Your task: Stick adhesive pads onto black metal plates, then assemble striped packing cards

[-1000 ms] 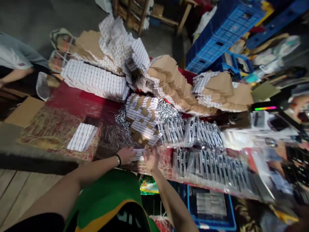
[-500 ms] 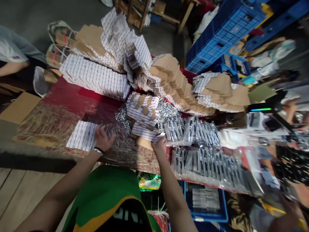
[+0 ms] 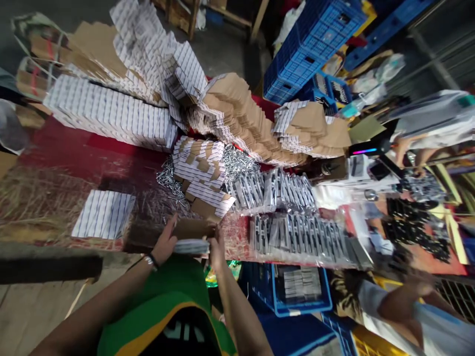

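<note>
Close to my body at the table's front edge, a small cardboard box [image 3: 193,228] shows its brown inside and a pale striped side. My left hand [image 3: 166,243] grips its left end, and my right hand [image 3: 217,247] pinches its right end. Left of my hands lies a closed white box [image 3: 104,215] with blue stripes. Just beyond the right hand, a loose pile of flat striped cartons [image 3: 206,185] overlaps on the table. Loose screws lie on both sides of that pile, the larger heap of screws [image 3: 239,163] to its right.
A row of striped boxes [image 3: 111,111] stands at the back left. Stacked flat cartons [image 3: 237,111] run behind the screws. Bagged metal parts [image 3: 297,235] line the right side. Blue crates [image 3: 315,44] rise beyond, and another person's arm [image 3: 404,291] shows lower right.
My right hand has drawn a carton off the pile toward my body. My left hand has left the striped box and joined it, and the carton now stands opened between both hands.
</note>
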`<state>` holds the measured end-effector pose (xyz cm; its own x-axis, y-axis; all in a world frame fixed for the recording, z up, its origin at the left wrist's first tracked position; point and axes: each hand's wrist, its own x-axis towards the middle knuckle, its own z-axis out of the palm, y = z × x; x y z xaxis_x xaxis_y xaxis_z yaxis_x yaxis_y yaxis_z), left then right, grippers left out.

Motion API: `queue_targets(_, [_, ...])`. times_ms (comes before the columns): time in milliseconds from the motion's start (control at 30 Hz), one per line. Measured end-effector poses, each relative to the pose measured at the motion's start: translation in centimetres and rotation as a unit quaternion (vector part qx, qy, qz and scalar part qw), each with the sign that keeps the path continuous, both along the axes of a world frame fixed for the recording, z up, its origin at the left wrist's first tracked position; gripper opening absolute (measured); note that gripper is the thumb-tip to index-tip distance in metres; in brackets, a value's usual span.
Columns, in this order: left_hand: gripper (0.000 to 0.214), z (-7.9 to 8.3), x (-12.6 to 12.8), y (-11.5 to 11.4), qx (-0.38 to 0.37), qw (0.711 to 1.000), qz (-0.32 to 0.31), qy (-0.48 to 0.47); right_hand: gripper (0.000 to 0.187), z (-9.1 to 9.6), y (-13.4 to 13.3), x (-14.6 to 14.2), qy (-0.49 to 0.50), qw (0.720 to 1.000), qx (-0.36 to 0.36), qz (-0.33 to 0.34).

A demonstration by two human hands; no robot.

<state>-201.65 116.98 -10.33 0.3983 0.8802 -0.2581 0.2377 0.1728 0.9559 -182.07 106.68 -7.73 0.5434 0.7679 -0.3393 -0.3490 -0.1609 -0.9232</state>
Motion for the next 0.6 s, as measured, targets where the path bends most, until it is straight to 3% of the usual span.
queue_targets(67, [0.065, 0.0, -3.1, -1.5, -0.025, 0.996, -0.084, -0.002, 0.055, 0.1, -1.4, -1.2, 0.106, 0.993, -0.025, 0.054])
queue_targets(167, [0.059, -0.3, -7.0, -3.6, -0.040, 0.994, -0.091, 0.045, 0.054, 0.3, -3.2, -2.8, 0.199, 0.970, -0.086, 0.108])
queue_targets(233, [0.050, -0.4, -8.7, -4.8, -0.012, 0.992, -0.088, 0.091, 0.037, 0.6, -4.0, -3.5, 0.157, 0.976, -0.101, 0.112])
queue_targets(300, [0.039, -0.1, -9.8, -5.3, 0.012, 0.987, -0.127, 0.096, 0.022, 0.9, -4.5, -3.9, 0.080, 0.981, -0.093, 0.152])
queue_targets(400, [0.041, 1.2, -10.3, -4.6, 0.012, 0.971, -0.229, 0.071, 0.037, 1.1, -4.6, -3.9, 0.032, 0.962, -0.109, 0.247])
queue_targets(500, [0.051, 3.0, -9.5, -2.8, -0.008, 0.934, -0.312, 0.172, 0.067, 0.8, -4.0, -4.0, -0.017, 0.921, -0.186, 0.343])
queue_targets(567, [0.049, 3.7, -8.3, -1.8, -0.015, 0.905, -0.345, 0.246, 0.060, 0.4, -3.3, -4.2, -0.099, 0.901, -0.221, 0.361])
queue_targets(600, [0.044, 3.8, -7.7, -1.3, -0.013, 0.900, -0.350, 0.261, 0.053, 0.2, -2.9, -4.3, -0.135, 0.906, -0.220, 0.337])
